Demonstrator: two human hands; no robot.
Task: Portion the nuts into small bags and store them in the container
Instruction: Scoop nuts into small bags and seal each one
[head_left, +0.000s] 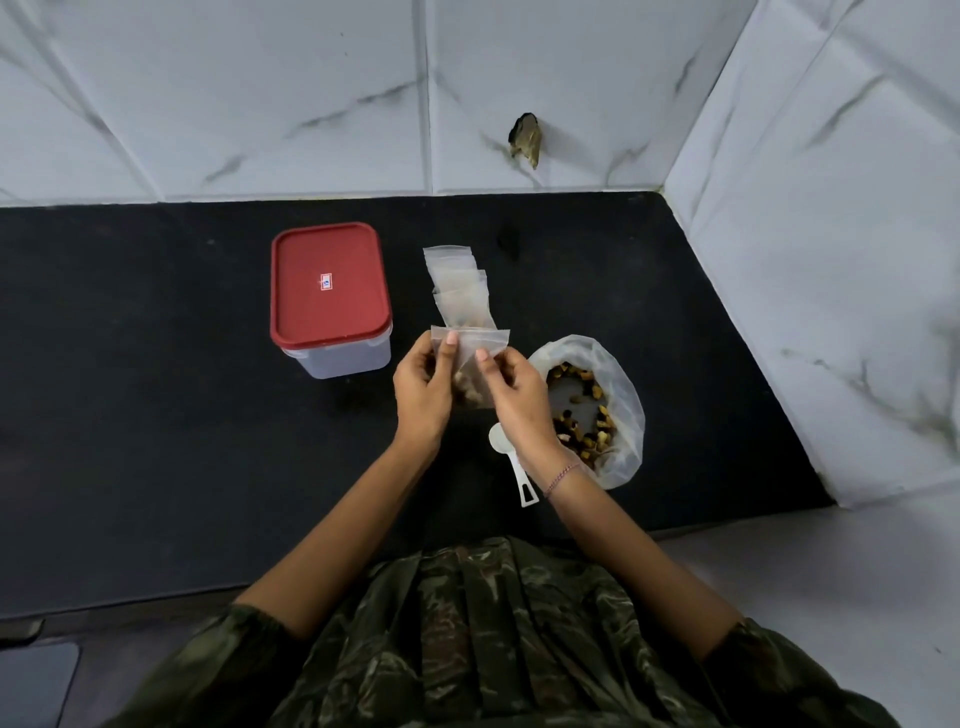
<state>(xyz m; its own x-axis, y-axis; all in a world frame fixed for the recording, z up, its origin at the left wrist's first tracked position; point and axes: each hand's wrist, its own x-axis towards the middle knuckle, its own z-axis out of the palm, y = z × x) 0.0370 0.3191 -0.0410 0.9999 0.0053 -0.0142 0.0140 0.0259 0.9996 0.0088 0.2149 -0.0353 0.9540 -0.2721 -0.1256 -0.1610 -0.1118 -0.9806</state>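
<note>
Both hands hold one small clear zip bag (470, 340) above the black counter, with a few nuts showing low inside it. My left hand (423, 392) pinches its top left edge, and my right hand (511, 392) pinches the top right. A row of several empty small bags (460, 291) lies just behind. An open plastic bag of mixed nuts (589, 410) sits to the right of my right hand. The clear container with a red lid (328, 291) stands shut to the left.
A white plastic scoop (514, 467) lies on the black counter (156, 415) under my right wrist. Marble-patterned tile walls close the back and right side. A dark hole (527, 140) marks the back wall.
</note>
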